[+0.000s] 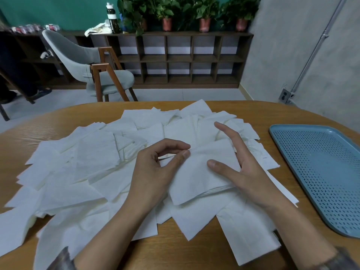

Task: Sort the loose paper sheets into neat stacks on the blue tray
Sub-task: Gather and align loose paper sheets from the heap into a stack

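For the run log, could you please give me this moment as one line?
left hand: pinches small stack corner | right hand: steadies its edge | blue tray: no sheets | loose sheets: strewn on table

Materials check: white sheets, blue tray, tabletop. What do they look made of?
White sheets: thin tissue-like paper, matte; they lie limp and look faintly textured. Blue tray: probably moulded plastic, matte; raised rim, regular slot pattern, whether pierced I cannot tell. Tabletop: wood or wood-look veneer, slight sheen; visible grain lines.
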Available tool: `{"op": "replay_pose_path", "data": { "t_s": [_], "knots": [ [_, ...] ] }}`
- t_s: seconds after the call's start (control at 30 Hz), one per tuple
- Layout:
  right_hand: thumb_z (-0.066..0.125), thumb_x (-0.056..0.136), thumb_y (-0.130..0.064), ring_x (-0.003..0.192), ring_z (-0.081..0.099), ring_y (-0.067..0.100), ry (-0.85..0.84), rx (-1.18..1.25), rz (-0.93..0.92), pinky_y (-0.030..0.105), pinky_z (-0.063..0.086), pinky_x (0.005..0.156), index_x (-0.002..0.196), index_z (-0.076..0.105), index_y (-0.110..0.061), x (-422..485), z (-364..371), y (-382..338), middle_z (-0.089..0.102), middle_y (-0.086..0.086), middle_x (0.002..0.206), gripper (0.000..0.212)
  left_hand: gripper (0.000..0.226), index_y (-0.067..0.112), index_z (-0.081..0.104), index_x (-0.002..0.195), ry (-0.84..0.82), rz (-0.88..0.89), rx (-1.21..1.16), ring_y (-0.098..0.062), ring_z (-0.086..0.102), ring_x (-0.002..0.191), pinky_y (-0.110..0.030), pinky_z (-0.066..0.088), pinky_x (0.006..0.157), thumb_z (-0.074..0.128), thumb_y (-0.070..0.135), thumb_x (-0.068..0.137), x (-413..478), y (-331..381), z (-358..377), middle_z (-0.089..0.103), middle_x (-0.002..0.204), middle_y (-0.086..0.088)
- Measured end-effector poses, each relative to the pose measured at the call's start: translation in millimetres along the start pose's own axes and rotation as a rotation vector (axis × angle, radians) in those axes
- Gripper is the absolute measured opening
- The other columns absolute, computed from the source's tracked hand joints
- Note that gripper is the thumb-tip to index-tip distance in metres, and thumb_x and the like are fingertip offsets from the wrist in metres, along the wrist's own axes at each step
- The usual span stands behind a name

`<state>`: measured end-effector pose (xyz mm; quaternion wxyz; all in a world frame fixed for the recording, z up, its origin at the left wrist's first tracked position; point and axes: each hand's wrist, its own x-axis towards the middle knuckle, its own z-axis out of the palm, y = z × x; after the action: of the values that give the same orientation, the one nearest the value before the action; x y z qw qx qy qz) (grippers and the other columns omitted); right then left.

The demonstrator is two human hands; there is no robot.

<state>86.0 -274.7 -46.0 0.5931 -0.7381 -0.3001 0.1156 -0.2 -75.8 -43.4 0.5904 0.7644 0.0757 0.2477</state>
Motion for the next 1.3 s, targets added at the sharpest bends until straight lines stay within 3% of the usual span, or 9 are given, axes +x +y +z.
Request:
{"op": "replay_pose_path", "data": {
  "t_s": [0.2,0.43,0.6,0.73,0.87,0.97,1.07,1.2,1.3],
  "knots": [
    [0.076,0.091,-0.047,0.134,0.035,-0.023,0.033,-0.065,-0.009,0.000,0.037,0.097,0.148,0.036,-0.062,0.1,0.9,0.3,0.039,-0.037,0.152,0.071,0.011,0.027,0.081,0.095,-0.043,0.010,0.044,-0.002,0.072,0.102,-0.027,0.054,0.090,0.078,0.017,0.095,-3.9,0.5,0.9,0.079,0.098,0.017],
    [0.069,0.090,-0.043,0.140,0.042,-0.008,0.048,-0.024,0.000,0.009,0.044,0.099,0.146,0.040,-0.061,2.2,1.9,1.2,0.041,-0.033,0.154,0.066,0.012,0.031,0.079,0.096,-0.001,0.077,0.126,-0.003,0.071,0.102,-0.022,0.054,0.084,0.079,0.019,0.094,-4.7,-3.4,2.0,0.077,0.100,0.020],
    [0.076,0.089,-0.031,0.132,0.059,0.009,0.073,0.114,-0.019,0.036,0.056,0.104,0.145,0.046,-0.058,1.9,-2.4,-0.7,0.051,-0.021,0.152,0.068,0.011,0.033,0.076,0.105,0.124,0.211,0.313,-0.005,0.065,0.101,-0.015,0.049,0.076,0.078,0.032,0.094,-0.2,-11.2,2.4,0.069,0.109,0.020],
    [0.084,0.088,-0.028,0.138,0.057,0.018,0.077,0.256,0.005,0.056,0.045,0.115,0.144,0.049,-0.058,2.0,-7.2,0.3,0.053,-0.020,0.152,0.072,0.032,0.036,0.074,0.114,0.007,0.000,0.055,-0.003,0.066,0.113,-0.031,0.053,0.093,0.059,0.058,0.096,0.9,-5.2,-0.7,0.071,0.119,0.020],
    [0.079,0.086,-0.027,0.131,0.061,0.007,0.135,0.281,0.013,0.046,0.053,0.109,0.143,0.049,-0.057,2.4,-5.5,-2.0,0.058,-0.034,0.138,0.071,0.061,0.045,0.070,0.126,-0.230,-0.247,-0.278,-0.016,0.068,0.124,-0.047,0.051,0.109,0.052,0.087,0.084,3.1,0.3,-3.5,0.072,0.130,0.010],
    [0.075,0.086,-0.032,0.126,0.064,0.007,0.187,0.171,0.018,0.037,0.058,0.100,0.142,0.041,-0.060,3.8,-3.6,-0.5,0.055,-0.017,0.149,0.071,0.043,0.052,0.061,0.131,-0.214,-0.205,-0.211,-0.016,0.075,0.108,-0.047,0.062,0.097,0.073,0.057,0.091,1.2,3.2,-2.0,0.076,0.118,0.010],
    [0.082,0.085,-0.031,0.119,0.070,0.017,0.114,0.253,0.081,0.047,0.058,0.100,0.140,0.038,-0.062,4.1,-6.7,0.2,0.067,-0.006,0.138,0.077,0.050,0.058,0.051,0.135,-0.142,-0.131,-0.055,-0.015,0.075,0.103,-0.047,0.064,0.090,0.073,0.032,0.098,0.7,-2.7,-3.4,0.075,0.120,0.008],
    [0.081,0.081,-0.033,0.125,0.062,0.013,-0.095,0.265,0.054,0.045,0.048,0.107,0.135,0.061,-0.043,-0.8,-13.9,-5.5,0.068,-0.016,0.127,0.058,0.047,0.055,0.048,0.140,-0.160,-0.084,0.003,-0.017,0.071,0.115,-0.052,0.058,0.100,0.062,0.025,0.106,2.4,-6.7,-7.5,0.066,0.136,0.010],
    [0.079,0.082,-0.029,0.128,0.060,0.011,-0.082,0.224,0.056,0.044,0.044,0.111,0.121,0.077,-0.033,-0.3,-16.0,-3.1,0.071,-0.018,0.125,0.038,0.042,0.047,0.050,0.141,-0.227,-0.020,-0.002,-0.011,0.070,0.112,-0.039,0.061,0.093,0.058,0.022,0.108,1.6,-4.6,-8.2,0.064,0.135,0.015]
  ]
}}
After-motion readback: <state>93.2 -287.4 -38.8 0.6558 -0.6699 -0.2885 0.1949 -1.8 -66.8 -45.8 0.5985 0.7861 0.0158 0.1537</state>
